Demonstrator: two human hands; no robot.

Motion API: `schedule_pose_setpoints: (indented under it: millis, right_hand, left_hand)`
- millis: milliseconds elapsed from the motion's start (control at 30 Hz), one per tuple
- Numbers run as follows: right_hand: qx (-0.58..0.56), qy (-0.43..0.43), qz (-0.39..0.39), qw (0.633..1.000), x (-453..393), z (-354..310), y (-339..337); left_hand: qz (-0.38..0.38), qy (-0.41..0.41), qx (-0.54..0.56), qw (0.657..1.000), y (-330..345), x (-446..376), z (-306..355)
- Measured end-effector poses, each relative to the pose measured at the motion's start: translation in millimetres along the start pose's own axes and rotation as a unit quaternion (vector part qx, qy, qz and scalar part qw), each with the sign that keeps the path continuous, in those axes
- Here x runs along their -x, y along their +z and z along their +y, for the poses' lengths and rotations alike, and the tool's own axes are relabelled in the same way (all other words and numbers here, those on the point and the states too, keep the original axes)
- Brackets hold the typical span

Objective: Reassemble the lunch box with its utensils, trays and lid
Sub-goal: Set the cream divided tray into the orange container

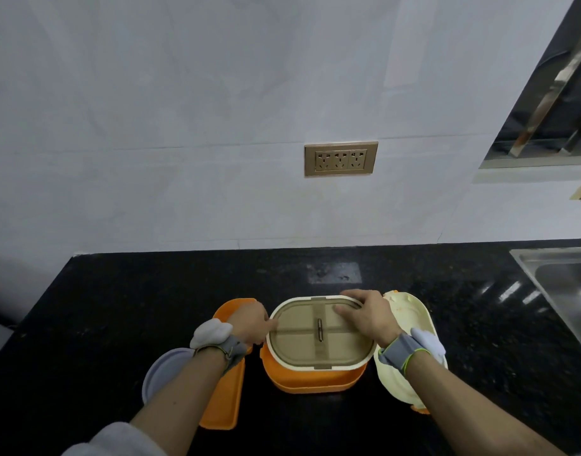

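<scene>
So the orange lunch box (312,378) is parked on the black table (118,307), right in the middle and close to the front edge; a cream-rimmed tray (318,334) with a tan inner cover is being seated on top of it; its long axis runs left to right across the view, and the tan strap with a small metal clip is laid front to back over the middle

The tray is bracketed from both ends: the left hand (249,322) is pressed against the left short end, fingers together and flat on the rim; the right hand (369,315) is spread over the far right corner, fingers apart and laid on the cover, nothing actually clamped; neither hand is clearly nearer, both are touching

What's probably left: the cream lid (410,324) is lying just beside the box on the right, partly hidden under the right wrist, so the right hand is closer to it; an orange piece (226,399) is lying on the left, long axis front to back, under the left forearm; a greyish round lid (161,373) is seen beside it; no utensils can be made out; a sink (558,284) is well apart on the right
</scene>
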State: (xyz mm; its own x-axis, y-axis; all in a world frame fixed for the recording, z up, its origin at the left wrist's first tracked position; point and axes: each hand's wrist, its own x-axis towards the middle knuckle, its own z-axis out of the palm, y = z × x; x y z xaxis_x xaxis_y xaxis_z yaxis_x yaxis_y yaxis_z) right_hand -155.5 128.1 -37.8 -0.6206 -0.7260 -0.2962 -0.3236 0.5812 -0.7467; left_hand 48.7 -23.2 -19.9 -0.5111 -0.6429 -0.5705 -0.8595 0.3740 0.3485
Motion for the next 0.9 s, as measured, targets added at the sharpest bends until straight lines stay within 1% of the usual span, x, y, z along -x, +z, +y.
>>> schedule_pose_setpoints:
  millis: [167, 233, 300, 433, 533, 767, 900]
  right_hand:
    - [0.051, -0.011, -0.007, 0.999, 6.2, 7.1, 5.3]
    - [0.067, -0.017, -0.008, 0.998, 8.1, 7.1, 6.6]
    - [0.084, -0.023, -0.007, 0.996, 8.0, 8.3, 7.5]
    - [0.102, -0.023, -0.018, 0.994, 9.2, 11.9, 12.3]
    - [0.112, -0.024, -0.021, 0.993, 10.3, 11.7, 18.0]
    - [0.148, -0.016, -0.023, 0.989, 9.8, 7.0, 23.3]
    - [0.180, -0.009, -0.029, 0.983, 11.5, 5.1, 23.4]
  left_hand:
    - [-0.013, -0.009, -0.113, 0.993, 14.9, 1.3, 9.8]
    - [-0.020, -0.022, -0.141, 0.990, 17.8, 3.2, 13.8]
    - [-0.019, -0.034, -0.142, 0.989, 20.6, 0.8, 13.7]
    - [-0.012, -0.056, -0.103, 0.993, 18.4, 0.6, 10.4]
    - [-0.009, -0.057, -0.113, 0.992, 19.9, 2.5, 5.7]
    - [-0.001, -0.028, -0.162, 0.986, 23.6, 1.7, -2.4]
    - [0.018, 0.001, -0.201, 0.979, 26.2, 0.0, -4.9]
